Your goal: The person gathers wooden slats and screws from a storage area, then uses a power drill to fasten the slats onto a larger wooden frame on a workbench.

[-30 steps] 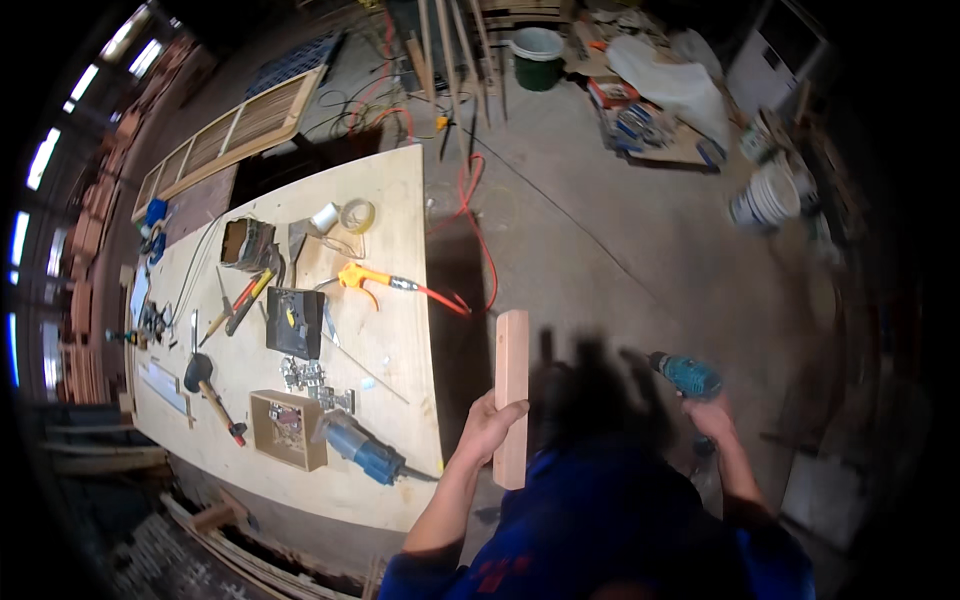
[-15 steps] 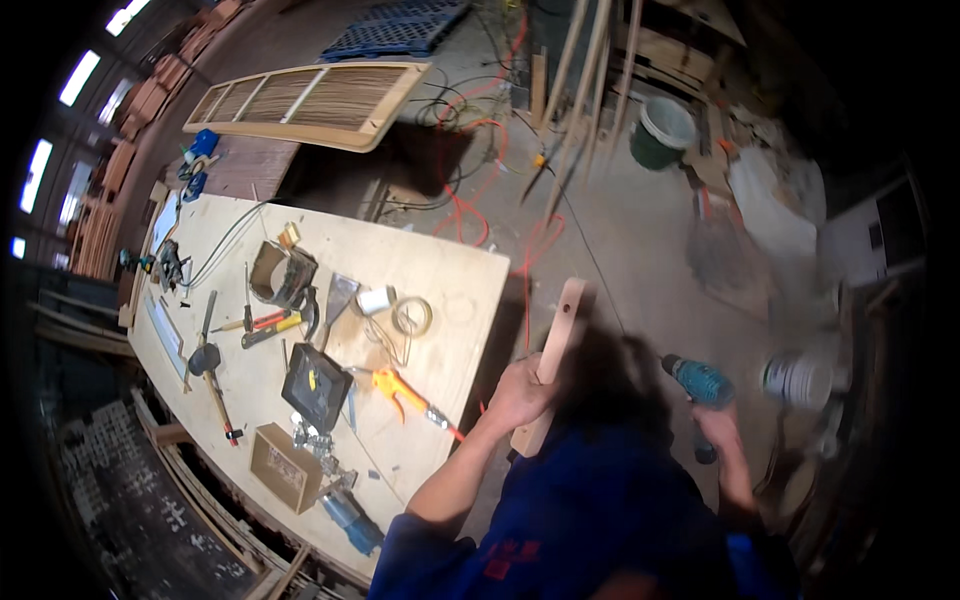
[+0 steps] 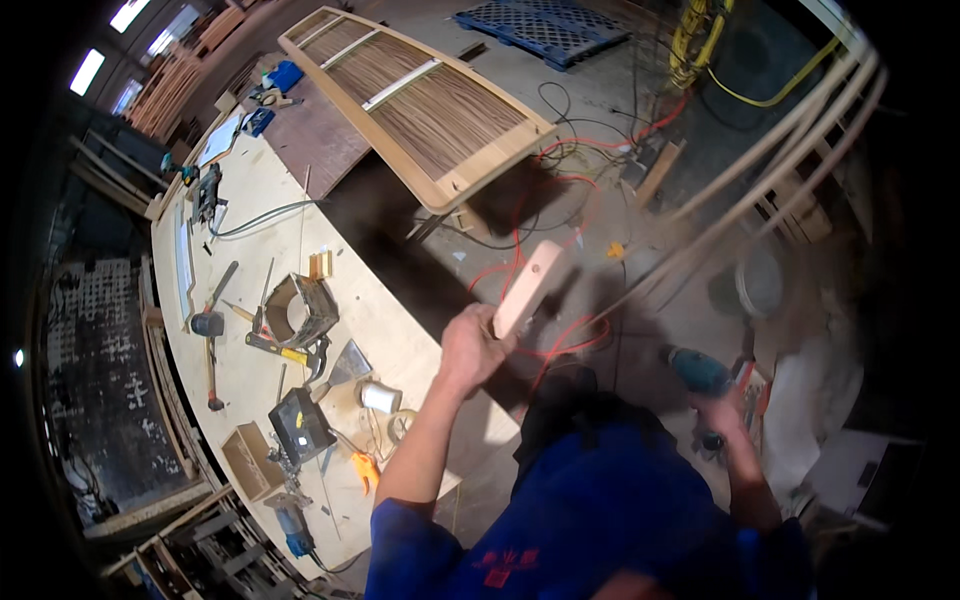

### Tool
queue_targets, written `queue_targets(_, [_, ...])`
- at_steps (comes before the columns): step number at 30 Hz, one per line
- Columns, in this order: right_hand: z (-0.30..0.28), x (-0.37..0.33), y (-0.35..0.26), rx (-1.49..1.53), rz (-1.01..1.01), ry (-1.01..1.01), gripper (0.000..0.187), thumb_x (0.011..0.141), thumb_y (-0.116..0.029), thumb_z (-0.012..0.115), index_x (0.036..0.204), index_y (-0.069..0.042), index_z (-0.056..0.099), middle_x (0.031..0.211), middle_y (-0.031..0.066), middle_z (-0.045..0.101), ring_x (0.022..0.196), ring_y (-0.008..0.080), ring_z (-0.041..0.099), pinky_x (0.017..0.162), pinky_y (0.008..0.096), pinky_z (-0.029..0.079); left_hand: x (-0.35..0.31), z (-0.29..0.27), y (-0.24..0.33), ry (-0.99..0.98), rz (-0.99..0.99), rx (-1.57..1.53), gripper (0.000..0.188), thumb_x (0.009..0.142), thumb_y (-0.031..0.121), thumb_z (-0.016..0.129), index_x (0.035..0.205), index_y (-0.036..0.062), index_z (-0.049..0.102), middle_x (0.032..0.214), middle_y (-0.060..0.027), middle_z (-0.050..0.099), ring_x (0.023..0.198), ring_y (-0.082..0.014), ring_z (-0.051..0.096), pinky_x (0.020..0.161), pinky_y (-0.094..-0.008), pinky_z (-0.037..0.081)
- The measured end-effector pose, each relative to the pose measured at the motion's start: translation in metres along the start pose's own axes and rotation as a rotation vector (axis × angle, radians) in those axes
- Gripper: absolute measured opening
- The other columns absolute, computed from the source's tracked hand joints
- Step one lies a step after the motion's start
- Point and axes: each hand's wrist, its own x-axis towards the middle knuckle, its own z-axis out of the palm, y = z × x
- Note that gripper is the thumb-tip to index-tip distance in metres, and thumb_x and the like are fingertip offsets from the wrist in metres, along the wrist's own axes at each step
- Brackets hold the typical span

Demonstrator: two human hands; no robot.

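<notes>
My left hand (image 3: 475, 348) is closed round the lower part of a pale wooden bar (image 3: 530, 287), which has rounded corners and a hole near its upper end. The bar tilts up and away to the right, beside the workbench's edge. In my right hand (image 3: 722, 414) is a teal and black cordless drill (image 3: 698, 371), gripped by its handle and slightly blurred. The drill points left, out over the floor, apart from the bar. Nearest to my left arm on the bench lie a white roll (image 3: 380, 398), a scraper (image 3: 350, 363) and an orange blow gun (image 3: 365, 472).
The plywood workbench (image 3: 385, 320) on the left carries a mallet (image 3: 207, 324), a black box (image 3: 302, 425) and other tools. Beyond it lies a long framed wooden panel (image 3: 445, 112). Orange hose (image 3: 560, 350) loops over the floor; a bucket (image 3: 760, 283) and poles (image 3: 745, 190) stand right.
My view has swung, and the panel now appears nearer and larger. The bar, in my left hand, and the drill, in my right, are still held. My left arm now reaches further forward.
</notes>
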Motion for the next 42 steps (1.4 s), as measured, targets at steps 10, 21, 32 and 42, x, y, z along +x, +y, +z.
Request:
queue_targets(10, [-0.037,0.160,-0.197,0.010,-0.543,-0.217,0.053,0.077,0.005,0.068,0.130,-0.001,0.065,0.130,0.0109,0.069,0.118,0.0181,0.065,0.102,0.0296,0.047,0.262,-0.063,-0.044,-0.017,0.001,0.455,0.032,0.074,0.027,0.078,0.097,0.0066,0.072,0.096,-0.0163,0.069,0.095,-0.0368,0.067,0.084,-0.0451,0.055])
queue_targets(21, [-0.032,0.287,-0.345,0.008,-0.290,-0.156,0.024,0.081,-0.008,0.073,0.104,-0.003,0.070,0.097,0.0113,0.073,0.086,0.0220,0.070,0.080,0.0340,0.054,0.483,-0.034,-0.139,-0.256,-0.001,0.661,0.039,0.079,0.037,0.079,0.106,0.0104,0.069,0.101,-0.0154,0.068,0.095,-0.0350,0.068,0.079,-0.0467,0.056])
queue_targets(32, [-0.036,0.444,-0.425,0.184,-0.604,-0.358,0.034,0.078,-0.009,0.077,0.111,-0.002,0.072,0.099,0.0069,0.074,0.091,0.0145,0.069,0.083,0.0316,0.054,0.495,-0.031,-0.115,-0.014,-0.148,0.261,0.043,0.093,0.029,0.068,0.118,-0.0039,0.056,0.110,-0.0268,0.059,0.103,-0.0473,0.060,0.093,-0.0488,0.051])
queue_targets(42, [-0.030,0.510,-0.536,0.266,-0.566,-0.849,0.033,0.080,-0.013,0.081,0.110,-0.004,0.069,0.097,0.0022,0.070,0.088,0.0122,0.066,0.079,0.0312,0.053,0.454,0.018,-0.073,0.451,-0.771,-1.759,0.012,0.104,0.005,0.053,0.113,0.0085,0.060,0.098,-0.0052,0.070,0.084,-0.0168,0.071,0.074,-0.0278,0.061])
